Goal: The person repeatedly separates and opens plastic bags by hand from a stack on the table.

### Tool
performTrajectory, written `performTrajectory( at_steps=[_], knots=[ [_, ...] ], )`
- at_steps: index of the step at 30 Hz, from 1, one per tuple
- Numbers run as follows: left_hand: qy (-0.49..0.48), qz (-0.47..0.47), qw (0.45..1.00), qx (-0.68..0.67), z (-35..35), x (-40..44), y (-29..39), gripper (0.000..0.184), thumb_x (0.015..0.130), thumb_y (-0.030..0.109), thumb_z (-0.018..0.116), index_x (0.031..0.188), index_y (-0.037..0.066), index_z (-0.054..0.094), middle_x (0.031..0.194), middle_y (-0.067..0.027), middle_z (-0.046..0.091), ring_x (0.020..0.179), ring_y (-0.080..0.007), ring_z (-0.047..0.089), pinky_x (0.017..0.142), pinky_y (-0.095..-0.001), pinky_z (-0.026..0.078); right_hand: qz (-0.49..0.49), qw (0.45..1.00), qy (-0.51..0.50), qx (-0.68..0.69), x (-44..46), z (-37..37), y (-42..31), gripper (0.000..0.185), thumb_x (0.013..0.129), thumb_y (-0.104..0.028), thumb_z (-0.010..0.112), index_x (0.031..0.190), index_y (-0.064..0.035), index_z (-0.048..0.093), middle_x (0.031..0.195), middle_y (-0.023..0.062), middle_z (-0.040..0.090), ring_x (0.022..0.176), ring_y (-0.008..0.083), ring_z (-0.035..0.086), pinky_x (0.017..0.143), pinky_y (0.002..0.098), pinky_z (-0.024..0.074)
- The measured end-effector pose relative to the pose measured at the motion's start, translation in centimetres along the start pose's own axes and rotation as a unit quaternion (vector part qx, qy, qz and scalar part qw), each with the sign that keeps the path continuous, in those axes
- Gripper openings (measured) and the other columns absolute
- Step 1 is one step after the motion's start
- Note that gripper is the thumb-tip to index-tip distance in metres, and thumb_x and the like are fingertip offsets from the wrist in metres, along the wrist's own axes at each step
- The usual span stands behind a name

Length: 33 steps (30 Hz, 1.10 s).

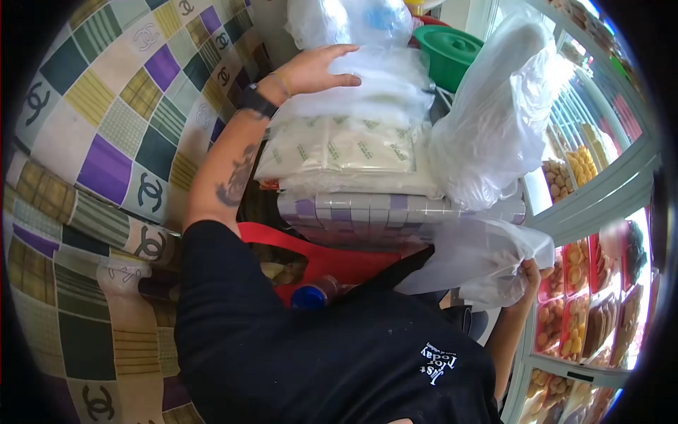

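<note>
My left hand (311,74), a dark watch on its wrist, reaches over a stack of clear plastic bags (381,78). Its thumb and fingers are spread, and nothing is held in them. In front of that stack lie flat plastic packs with small green print (346,145), on a tiled ledge (353,208). At the right, my right hand (531,279) grips a thin translucent plastic bag (480,254), which hangs loosely in front of my body. The bag partly hides those fingers.
A large filled white plastic bag (494,106) stands at the right of the packs, near a green lidded tub (448,49). A glass-fronted display case (586,177) with food in red trays runs along the right. A blue-capped bottle (309,297) and red bag (332,261) are close to my chest.
</note>
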<state>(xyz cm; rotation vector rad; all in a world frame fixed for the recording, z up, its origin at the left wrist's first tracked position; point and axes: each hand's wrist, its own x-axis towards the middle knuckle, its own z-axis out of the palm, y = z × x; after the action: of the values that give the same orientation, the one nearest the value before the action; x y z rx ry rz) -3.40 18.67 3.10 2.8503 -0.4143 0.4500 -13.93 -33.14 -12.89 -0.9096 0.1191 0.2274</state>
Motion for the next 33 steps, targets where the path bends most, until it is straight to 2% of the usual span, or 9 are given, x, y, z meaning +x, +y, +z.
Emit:
performTrajectory(
  at_steps=[3, 6, 9, 12, 18, 22, 28, 31, 33],
  knots=[
    [-0.034, 0.134, 0.990, -0.032, -0.8, -3.5, 2.9, 0.080, 0.075, 0.050, 0.071, 0.139, 0.014, 0.040, 0.138, -0.0188, 0.043, 0.125, -0.0347, 0.044, 0.104, -0.0389, 0.035, 0.003, 1.000, 0.000, 0.022, -0.6, -0.9, -0.6, 0.035, 0.086, -0.017, 0.047, 0.113, 0.0038, 0.056, 0.104, 0.0148, 0.064, 0.095, 0.0253, 0.064, 0.087, 0.0390, 0.0522],
    [-0.100, 0.151, 0.971, 0.157, 2.0, -7.9, 5.2, 0.084, 0.069, 0.048, 0.074, 0.139, 0.014, 0.041, 0.139, -0.0223, 0.042, 0.128, -0.0352, 0.041, 0.106, -0.0388, 0.032, -0.016, 0.999, 0.038, 0.004, 0.2, -0.6, -0.2, 0.033, 0.087, -0.016, 0.045, 0.112, 0.0037, 0.057, 0.103, 0.0155, 0.064, 0.091, 0.0257, 0.064, 0.081, 0.0383, 0.0545],
    [-0.078, 0.137, 0.980, 0.121, 2.2, -8.2, 5.6, 0.080, 0.066, 0.040, 0.073, 0.136, 0.013, 0.044, 0.139, -0.0244, 0.040, 0.129, -0.0360, 0.040, 0.105, -0.0363, 0.034, -0.009, 0.999, 0.045, -0.006, 0.8, -0.3, 0.2, 0.031, 0.086, -0.014, 0.044, 0.108, 0.0040, 0.058, 0.098, 0.0145, 0.065, 0.087, 0.0249, 0.065, 0.080, 0.0380, 0.0550],
    [-0.085, 0.124, 0.988, 0.047, 1.8, -7.4, 6.0, 0.066, 0.070, 0.028, 0.066, 0.132, 0.011, 0.049, 0.131, -0.0234, 0.049, 0.117, -0.0358, 0.051, 0.096, -0.0354, 0.043, -0.007, 0.999, 0.029, -0.012, 1.0, 1.3, 1.1, 0.029, 0.085, -0.011, 0.044, 0.103, 0.0046, 0.059, 0.094, 0.0132, 0.065, 0.084, 0.0233, 0.065, 0.079, 0.0372, 0.0550],
    [-0.110, 0.121, 0.986, -0.039, -0.1, -5.9, 5.9, 0.045, 0.078, 0.017, 0.061, 0.121, 0.005, 0.058, 0.098, -0.0175, 0.065, 0.075, -0.0280, 0.063, 0.072, -0.0361, 0.049, 0.024, 1.000, 0.014, -0.001, -0.6, 2.2, 1.6, 0.028, 0.084, -0.010, 0.045, 0.101, 0.0048, 0.061, 0.094, 0.0120, 0.065, 0.083, 0.0206, 0.064, 0.076, 0.0334, 0.0540],
    [-0.193, 0.006, 0.974, -0.117, -2.1, -4.9, 5.9, 0.035, 0.086, 0.024, 0.058, 0.116, 0.005, 0.060, 0.083, -0.0162, 0.066, 0.071, -0.0255, 0.064, 0.069, -0.0341, 0.049, 0.007, 1.000, 0.014, -0.017, -1.3, 1.4, 1.2, 0.032, 0.085, -0.012, 0.045, 0.107, 0.0053, 0.060, 0.098, 0.0124, 0.065, 0.086, 0.0211, 0.064, 0.077, 0.0340, 0.0537],
    [-0.092, 0.057, 0.994, -0.025, -5.1, -1.0, 3.6, 0.036, 0.088, 0.024, 0.061, 0.118, 0.004, 0.059, 0.079, -0.0137, 0.067, 0.065, -0.0174, 0.062, 0.065, -0.0313, 0.048, 0.044, 0.998, 0.010, -0.046, -1.8, 2.3, 3.0, 0.029, 0.080, -0.013, 0.052, 0.100, 0.0055, 0.060, 0.092, 0.0102, 0.063, 0.080, 0.0191, 0.063, 0.070, 0.0306, 0.0515],
    [-0.103, 0.008, 0.992, -0.067, -8.6, 2.4, 0.9, 0.036, 0.087, 0.025, 0.063, 0.115, 0.003, 0.060, 0.080, -0.0072, 0.067, 0.065, -0.0117, 0.057, 0.062, -0.0290, 0.047, 0.059, 0.990, 0.010, -0.129, -2.1, 3.0, 2.7, 0.029, 0.079, -0.014, 0.052, 0.099, 0.0056, 0.061, 0.091, 0.0102, 0.063, 0.079, 0.0183, 0.063, 0.069, 0.0298, 0.0503],
    [-0.127, 0.019, 0.969, -0.212, -10.8, 4.3, 0.7, 0.036, 0.086, 0.026, 0.064, 0.114, 0.003, 0.060, 0.082, -0.0035, 0.065, 0.067, -0.0096, 0.055, 0.060, -0.0277, 0.045, 0.069, 0.988, 0.007, -0.135, -2.1, 3.7, 2.4, 0.029, 0.079, -0.014, 0.051, 0.098, 0.0060, 0.061, 0.091, 0.0106, 0.063, 0.079, 0.0182, 0.062, 0.069, 0.0290, 0.0499]
  ],
)
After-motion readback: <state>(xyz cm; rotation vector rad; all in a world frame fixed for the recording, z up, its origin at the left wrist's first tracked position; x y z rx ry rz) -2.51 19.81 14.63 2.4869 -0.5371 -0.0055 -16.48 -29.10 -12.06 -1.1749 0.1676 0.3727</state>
